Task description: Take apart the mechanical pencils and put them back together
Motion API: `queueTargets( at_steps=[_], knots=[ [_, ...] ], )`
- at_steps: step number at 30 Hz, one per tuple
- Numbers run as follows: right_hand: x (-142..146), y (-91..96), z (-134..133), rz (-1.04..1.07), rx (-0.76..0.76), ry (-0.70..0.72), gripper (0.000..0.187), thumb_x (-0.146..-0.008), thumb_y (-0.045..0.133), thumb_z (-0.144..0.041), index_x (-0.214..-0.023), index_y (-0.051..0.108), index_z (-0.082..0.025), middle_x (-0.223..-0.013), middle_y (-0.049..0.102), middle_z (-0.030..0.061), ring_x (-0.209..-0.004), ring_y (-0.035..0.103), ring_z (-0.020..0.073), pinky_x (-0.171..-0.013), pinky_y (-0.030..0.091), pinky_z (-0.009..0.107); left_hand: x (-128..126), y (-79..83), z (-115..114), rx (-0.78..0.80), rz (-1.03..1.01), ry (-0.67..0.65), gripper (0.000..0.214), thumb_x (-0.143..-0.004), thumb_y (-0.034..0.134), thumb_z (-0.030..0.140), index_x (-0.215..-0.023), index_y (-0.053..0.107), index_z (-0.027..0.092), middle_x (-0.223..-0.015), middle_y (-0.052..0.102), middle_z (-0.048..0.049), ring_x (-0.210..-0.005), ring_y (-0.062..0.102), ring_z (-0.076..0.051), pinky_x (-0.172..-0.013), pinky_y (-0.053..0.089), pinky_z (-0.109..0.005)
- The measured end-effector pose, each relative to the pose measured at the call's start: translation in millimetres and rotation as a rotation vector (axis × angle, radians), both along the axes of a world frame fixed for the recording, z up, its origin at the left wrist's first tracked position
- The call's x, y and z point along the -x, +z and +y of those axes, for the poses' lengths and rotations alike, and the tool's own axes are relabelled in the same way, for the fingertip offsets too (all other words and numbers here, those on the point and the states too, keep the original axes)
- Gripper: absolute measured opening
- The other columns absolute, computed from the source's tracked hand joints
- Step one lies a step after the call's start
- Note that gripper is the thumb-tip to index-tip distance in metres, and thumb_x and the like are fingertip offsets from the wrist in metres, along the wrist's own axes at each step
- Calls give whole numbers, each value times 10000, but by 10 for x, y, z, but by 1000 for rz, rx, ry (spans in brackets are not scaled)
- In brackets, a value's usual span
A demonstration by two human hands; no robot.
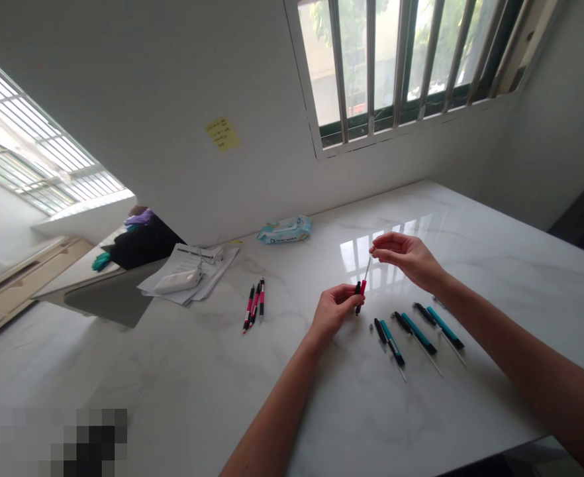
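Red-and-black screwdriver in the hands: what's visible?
The small screwdriver has a slim red-and-black handle, plastic by its look, and a thin metal shaft. It tilts above the table, shaft rising up and right. The left hand grips the handle; the shaft's far end meets the right hand at its fingertips.

A yellow sticky note [221, 134] clings to the white wall [123, 86] at eleven o'clock, and a barred window [370, 59] sits at one. On the marble table [183, 371], a packet of wet wipes [285, 230] lies at twelve, and a white plastic device [177, 281] rests on loose papers [175, 262] at eleven. A black bag [143, 244] topped with purple cloth [140, 217] sits at ten.
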State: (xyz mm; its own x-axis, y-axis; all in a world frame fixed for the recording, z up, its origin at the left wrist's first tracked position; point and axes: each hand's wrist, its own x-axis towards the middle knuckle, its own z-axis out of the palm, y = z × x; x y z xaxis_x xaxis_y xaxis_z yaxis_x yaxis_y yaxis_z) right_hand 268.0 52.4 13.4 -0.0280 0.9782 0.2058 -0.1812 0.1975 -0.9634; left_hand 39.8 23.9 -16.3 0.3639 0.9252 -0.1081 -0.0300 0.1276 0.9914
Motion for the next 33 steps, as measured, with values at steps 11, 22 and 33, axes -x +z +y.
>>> queueTargets(
  at_steps=[11,22,33],
  knots=[
    [-6,2,-13,-188,-15,139,419,-753,879,-441,-1066,733,-204,-1008,784,84,-1011,743,268,-930,579,430,-3,8,6,-19,15,-7,267,-746,842,330,-936,803,146,-832,757,-51,-784,654,-168,-764,488,-268],
    [215,-100,-62,-427,22,354,262,-772,810,-413,-884,742,-186,-1032,745,83,-1008,674,257,-836,536,377,17,5,6,-66,20,-40,279,-766,840,371,-915,795,138,-819,753,-55,-735,655,-159,-730,504,-271],
    [-71,50,30,169,27,28,315,-815,812,-461,-1016,676,-261,-1108,768,53,-1079,705,234,-1002,539,451,131,-4,133,-309,188,222,181,-810,753,317,-933,709,192,-889,742,-41,-779,687,-159,-744,529,-274]
  ],
)
